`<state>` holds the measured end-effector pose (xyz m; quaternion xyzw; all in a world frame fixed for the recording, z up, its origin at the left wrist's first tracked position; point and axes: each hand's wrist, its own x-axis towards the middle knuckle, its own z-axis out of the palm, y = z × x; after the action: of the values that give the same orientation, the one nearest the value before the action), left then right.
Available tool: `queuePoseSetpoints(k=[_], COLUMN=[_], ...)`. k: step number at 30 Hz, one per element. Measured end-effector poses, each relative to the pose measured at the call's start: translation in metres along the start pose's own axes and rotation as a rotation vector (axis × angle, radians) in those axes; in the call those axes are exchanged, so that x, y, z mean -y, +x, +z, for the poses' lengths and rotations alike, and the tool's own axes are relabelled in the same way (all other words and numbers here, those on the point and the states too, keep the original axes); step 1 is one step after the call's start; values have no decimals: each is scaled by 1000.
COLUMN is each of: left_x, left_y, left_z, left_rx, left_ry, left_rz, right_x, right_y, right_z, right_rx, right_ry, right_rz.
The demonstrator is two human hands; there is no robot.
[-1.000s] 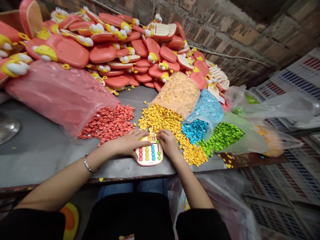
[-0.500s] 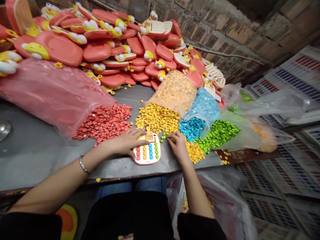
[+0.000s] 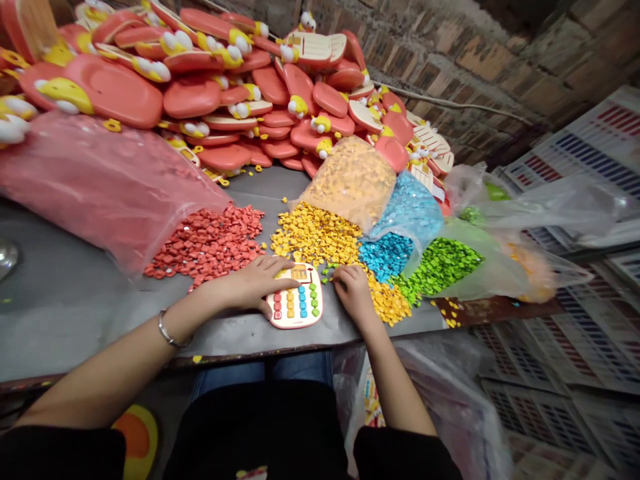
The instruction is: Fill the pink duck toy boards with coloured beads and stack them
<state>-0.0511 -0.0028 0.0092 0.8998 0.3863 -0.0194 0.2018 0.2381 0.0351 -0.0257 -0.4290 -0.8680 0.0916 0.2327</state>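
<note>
Left hand (image 3: 253,287) grips rounded cream plastic panel (image 3: 296,303) just below frame centre; right hand (image 3: 354,290), grasp unclear, could scatter small green buttons (image 3: 325,272) by brushing them.

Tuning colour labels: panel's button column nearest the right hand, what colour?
The column is green, clearest in head view.

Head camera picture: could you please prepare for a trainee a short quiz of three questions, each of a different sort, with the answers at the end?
1. True or false: the left hand touches the white board.
2. What colour is the rightmost button column? a) red b) blue c) green
3. Complete: the loose pieces lying between the red pile and the blue pile are ____.

Key: 1 true; 2 c; 3 yellow.
</note>
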Motion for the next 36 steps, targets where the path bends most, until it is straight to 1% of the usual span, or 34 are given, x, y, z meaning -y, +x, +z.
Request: queuePoseSetpoints(k=[3, 6, 9, 12, 17, 21, 24, 27, 31, 36], left_x=[1, 3, 4, 3, 0, 0, -1, -3, -6, -4], left_y=[0, 0, 0, 0, -1, -1, -1, -1, 0, 1], left_z=[0, 2, 4, 3, 2, 3, 2, -2, -6, -4], left_rx=[-16, -44, -45, -38, -64, -84, -75, -48, -33, -27], left_ry=[-2, 3, 5, 5, 17, 2, 4, -4, -48, -34], left_rz=[22, 49, 45, 39, 35, 36, 28, 15, 6, 3], right_x=[0, 0, 0, 1, 2, 3, 7, 13, 21, 25], right_y=[-10, -13, -10, -4, -1, 2, 10, 24, 42, 53], right_z=[-3, -4, -3, -2, -3, -6, -8, -6, -1, 4], right_rx=[15, 0, 14, 56, 95, 67, 44, 60, 107, 189], right_ry=[-33, -26, -5, -18, -13, 17, 57, 58, -7, -66], right_rz=[-38, -19, -9, -37, -38, -13, -36, -99, -161, -158])
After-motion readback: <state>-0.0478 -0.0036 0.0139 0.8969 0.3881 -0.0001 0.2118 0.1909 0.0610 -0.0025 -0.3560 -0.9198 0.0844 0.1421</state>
